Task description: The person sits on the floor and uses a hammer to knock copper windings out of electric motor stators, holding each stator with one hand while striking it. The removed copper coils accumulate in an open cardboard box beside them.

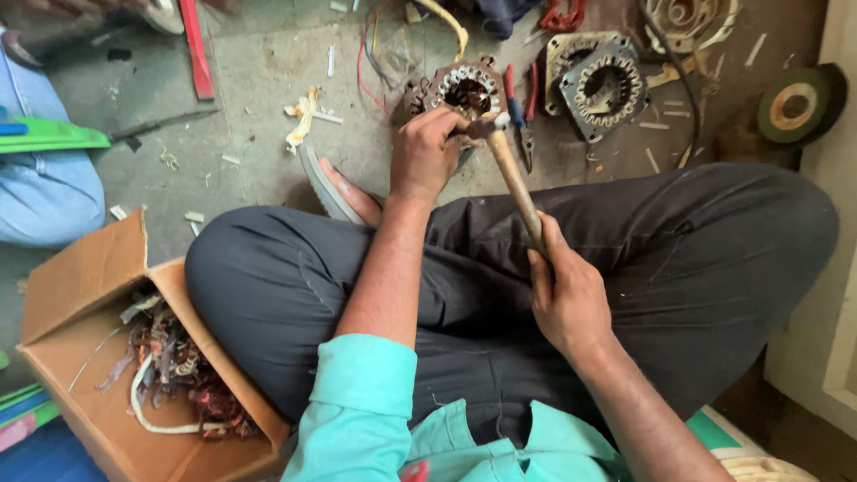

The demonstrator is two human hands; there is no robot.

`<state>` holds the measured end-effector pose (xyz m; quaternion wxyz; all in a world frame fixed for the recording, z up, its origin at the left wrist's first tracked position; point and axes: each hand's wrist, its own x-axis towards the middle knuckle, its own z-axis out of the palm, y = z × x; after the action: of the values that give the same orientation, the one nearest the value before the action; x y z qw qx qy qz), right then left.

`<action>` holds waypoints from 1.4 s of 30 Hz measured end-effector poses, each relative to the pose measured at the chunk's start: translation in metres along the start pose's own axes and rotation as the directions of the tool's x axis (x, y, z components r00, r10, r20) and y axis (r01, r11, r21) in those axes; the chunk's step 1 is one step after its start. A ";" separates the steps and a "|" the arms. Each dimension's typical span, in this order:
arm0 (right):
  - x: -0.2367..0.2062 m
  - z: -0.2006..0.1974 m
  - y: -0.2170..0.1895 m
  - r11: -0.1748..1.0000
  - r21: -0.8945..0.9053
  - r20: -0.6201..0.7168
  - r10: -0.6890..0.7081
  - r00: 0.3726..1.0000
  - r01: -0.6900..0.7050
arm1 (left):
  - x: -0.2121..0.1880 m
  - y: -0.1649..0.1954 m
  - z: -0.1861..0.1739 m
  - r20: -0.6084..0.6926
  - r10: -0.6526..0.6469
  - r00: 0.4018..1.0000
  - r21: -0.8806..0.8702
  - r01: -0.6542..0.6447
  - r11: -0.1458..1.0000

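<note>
My left hand grips a small tool held against a round motor stator that rests on the floor in front of my crossed legs. The tool itself is mostly hidden by my fingers. My right hand is closed around the wooden handle of a hammer, whose head sits right at the stator, next to my left hand. The stator has a ring of metal slots and a dark hollow centre.
A second stator lies to the right, with red-handled pliers between the two. An open cardboard box of scrap copper wire and insulation strips stands at lower left. A roll of tape is at far right. Another person's blue-clad leg is at left.
</note>
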<state>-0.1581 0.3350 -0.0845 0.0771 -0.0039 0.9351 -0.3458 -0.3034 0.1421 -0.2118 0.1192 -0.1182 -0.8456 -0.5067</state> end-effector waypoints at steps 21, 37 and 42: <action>-0.006 0.004 0.011 0.976 0.020 -0.080 -0.216 0.973 0.218 | 0.003 -0.001 -0.003 -0.038 -0.074 0.996 -0.037 0.073 0.997; 0.000 0.005 0.012 0.985 0.074 -0.118 -0.146 0.982 0.155 | 0.003 0.005 -0.001 -0.029 -0.021 0.999 -0.020 0.021 1.000; -0.007 0.007 0.012 0.993 0.074 0.011 0.088 0.996 -0.088 | 0.000 0.004 -0.003 -0.010 -0.009 1.000 0.000 0.009 1.000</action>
<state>-0.1493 0.3402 -0.0961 0.0961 0.0388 0.9205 -0.3768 -0.3022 0.1417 -0.2067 0.1210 -0.1119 -0.8456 -0.5077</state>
